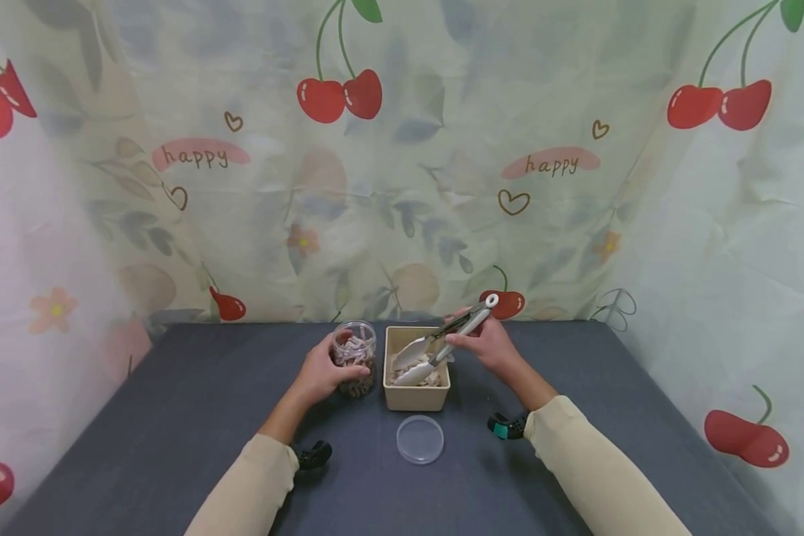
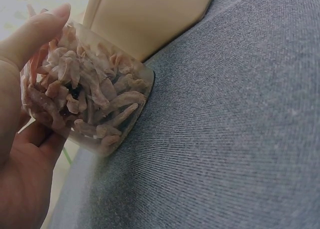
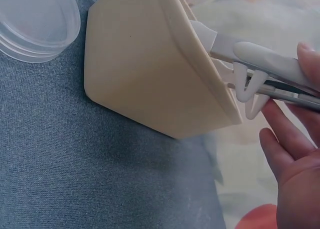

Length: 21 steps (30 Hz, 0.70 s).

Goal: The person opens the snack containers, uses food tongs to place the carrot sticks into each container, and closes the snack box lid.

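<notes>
My left hand (image 1: 323, 370) grips a clear jar (image 1: 355, 378) of pale brownish, dried-looking strips on the dark table. In the left wrist view the thumb and fingers wrap round the jar (image 2: 90, 89), which is full of these pieces. To its right stands a beige rectangular bin (image 1: 417, 398) with similar pieces (image 1: 432, 376) inside. Grey-white tongs (image 1: 465, 327) are held by my right hand (image 1: 492, 346), their two tips down in the bin. In the right wrist view the tong handles (image 3: 270, 61) lie between thumb and fingers; the bin's wall (image 3: 145, 69) hides the tips.
A clear round lid (image 1: 420, 440) lies flat on the table in front of the bin. The dark cloth-covered table (image 1: 208, 402) runs back to a hanging curtain (image 1: 402, 186) printed with cherries, which also closes in both sides.
</notes>
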Available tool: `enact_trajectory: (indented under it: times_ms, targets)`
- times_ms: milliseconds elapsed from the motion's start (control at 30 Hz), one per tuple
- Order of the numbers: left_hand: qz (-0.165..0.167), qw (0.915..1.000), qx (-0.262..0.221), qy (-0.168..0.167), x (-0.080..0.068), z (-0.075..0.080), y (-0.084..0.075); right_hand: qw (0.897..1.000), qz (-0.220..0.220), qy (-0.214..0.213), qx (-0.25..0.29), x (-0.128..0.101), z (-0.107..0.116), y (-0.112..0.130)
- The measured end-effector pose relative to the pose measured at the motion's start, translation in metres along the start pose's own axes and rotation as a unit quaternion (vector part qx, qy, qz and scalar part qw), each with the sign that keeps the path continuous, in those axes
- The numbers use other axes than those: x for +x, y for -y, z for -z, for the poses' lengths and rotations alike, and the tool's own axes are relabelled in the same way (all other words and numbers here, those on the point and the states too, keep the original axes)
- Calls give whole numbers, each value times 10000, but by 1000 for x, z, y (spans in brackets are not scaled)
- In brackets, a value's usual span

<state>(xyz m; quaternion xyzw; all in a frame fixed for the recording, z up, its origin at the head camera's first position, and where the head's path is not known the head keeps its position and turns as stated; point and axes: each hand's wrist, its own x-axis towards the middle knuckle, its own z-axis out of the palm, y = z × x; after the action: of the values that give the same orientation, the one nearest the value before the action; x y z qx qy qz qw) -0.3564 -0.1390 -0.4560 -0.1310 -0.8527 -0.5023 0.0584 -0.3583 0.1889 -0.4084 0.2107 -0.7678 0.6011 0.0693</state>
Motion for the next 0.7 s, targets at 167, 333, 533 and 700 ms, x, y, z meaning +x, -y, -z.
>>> enact_trajectory:
  times_ms: [167, 333, 533, 700]
  targets:
    - [18, 10000, 7, 11, 0, 0, 0, 9993, -187, -247, -216, -2, 1, 2]
    - [-2, 10000, 23, 11, 0, 1, 0, 9986, -181, -394, -294, -8, -1, 17]
    - [12, 10000, 25, 38, 0, 1, 1, 9978, -107, -529, -386, -14, -6, 36]
    - [33, 10000, 28, 48, 0, 1, 1, 9968, -140, -748, -258, -9, -5, 23]
